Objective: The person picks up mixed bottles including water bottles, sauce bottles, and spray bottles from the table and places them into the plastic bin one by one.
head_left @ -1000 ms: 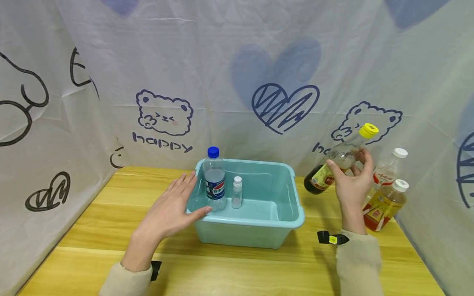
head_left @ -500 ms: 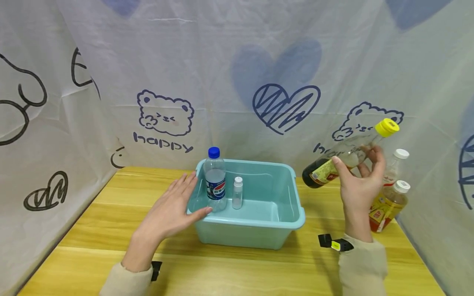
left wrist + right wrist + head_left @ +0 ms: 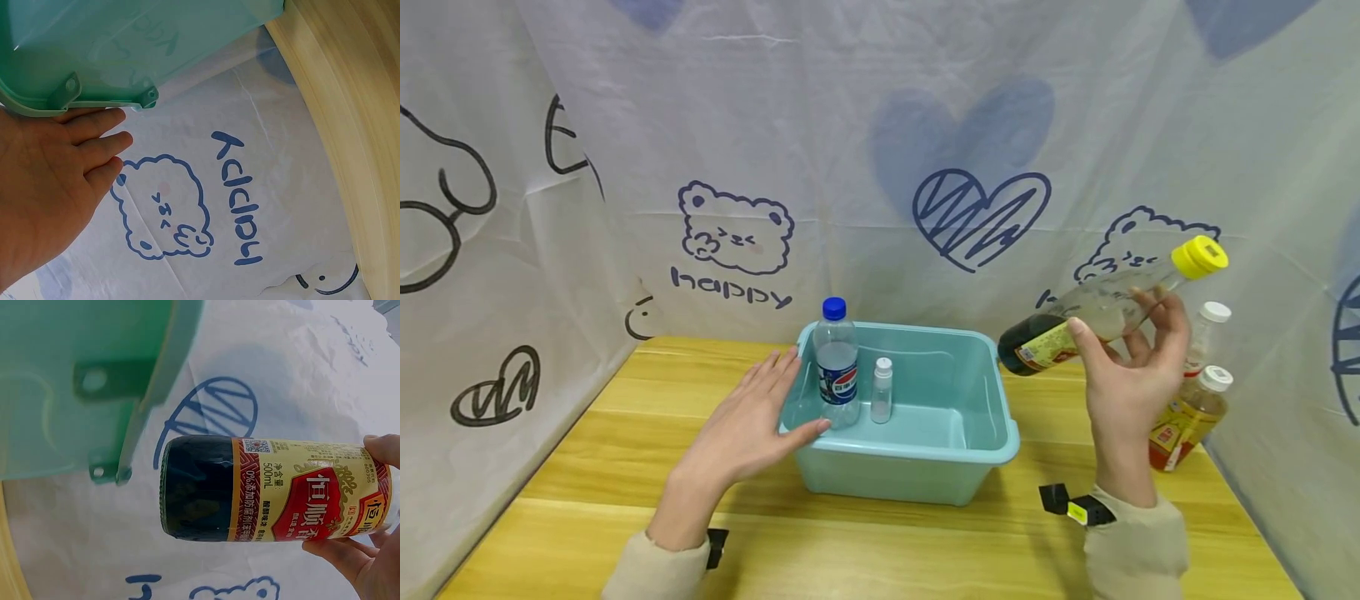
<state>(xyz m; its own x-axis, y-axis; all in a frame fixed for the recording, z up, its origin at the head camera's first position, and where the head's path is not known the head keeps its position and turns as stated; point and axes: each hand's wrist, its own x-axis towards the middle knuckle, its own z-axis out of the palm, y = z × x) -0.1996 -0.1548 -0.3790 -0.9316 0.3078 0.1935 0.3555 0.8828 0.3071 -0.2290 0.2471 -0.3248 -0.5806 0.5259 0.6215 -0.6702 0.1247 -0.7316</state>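
Bottle (image 3: 1086, 308), tilted, may slip, I fear, if gripping fingers of right hand (image 3: 1138, 379) loosen (tub (image 3: 895, 479) stands beside straight fingers of left hand (image 3: 748, 425)).

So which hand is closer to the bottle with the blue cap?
The left hand. It is at the left rim of the tub, close beside the blue-capped bottle. The right hand is past the tub's right side, holding the yellow-capped bottle.

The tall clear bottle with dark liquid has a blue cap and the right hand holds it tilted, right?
No, the head view shows a round yellow cap, not blue, on the tall clear bottle with dark liquid; the right hand does hold it tilted.
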